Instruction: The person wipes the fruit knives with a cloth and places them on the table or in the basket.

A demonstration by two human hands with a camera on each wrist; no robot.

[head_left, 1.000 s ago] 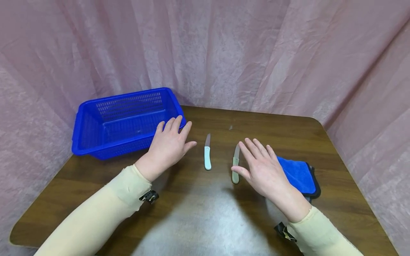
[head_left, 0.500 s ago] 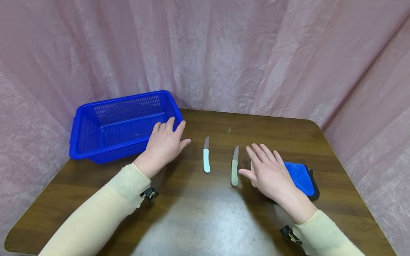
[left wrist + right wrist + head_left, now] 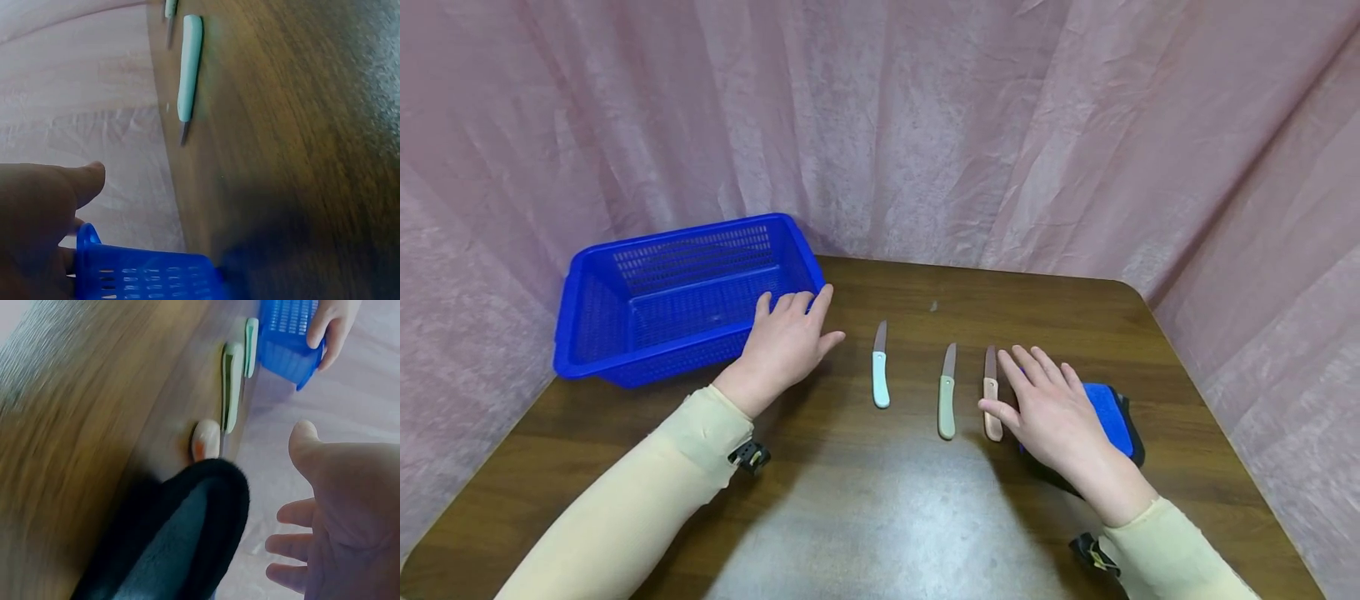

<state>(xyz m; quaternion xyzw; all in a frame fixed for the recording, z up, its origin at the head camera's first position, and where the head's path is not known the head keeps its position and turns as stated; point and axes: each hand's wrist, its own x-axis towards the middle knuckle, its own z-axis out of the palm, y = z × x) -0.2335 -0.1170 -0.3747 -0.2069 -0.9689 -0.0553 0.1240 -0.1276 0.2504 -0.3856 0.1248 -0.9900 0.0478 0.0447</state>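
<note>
My left hand (image 3: 781, 346) is at the blue plastic basket's (image 3: 658, 346) right front corner, thumb held apart. In the left wrist view its fingers are partly hidden behind the rim. Three small knives lie apart on the table, blades pointing away: one with a light blue handle (image 3: 880, 380), one with a green handle (image 3: 947, 408), one with a beige-pink handle (image 3: 992, 423). My right hand (image 3: 1056, 408), fingers extended, hovers over a folded blue cloth (image 3: 1108, 414) with black edging, just right of the beige-pink knife. It holds nothing and hides part of the cloth.
The basket stands at the back left of the brown wooden table (image 3: 850, 492). Pink curtains (image 3: 880, 133) hang behind the table and along both sides. A tiny pale speck (image 3: 934, 306) lies toward the back edge.
My right hand has moved rightward, uncovering the green knife and then the beige-pink knife. My left hand has drawn slightly left and down at the basket corner. The view has shifted slightly.
</note>
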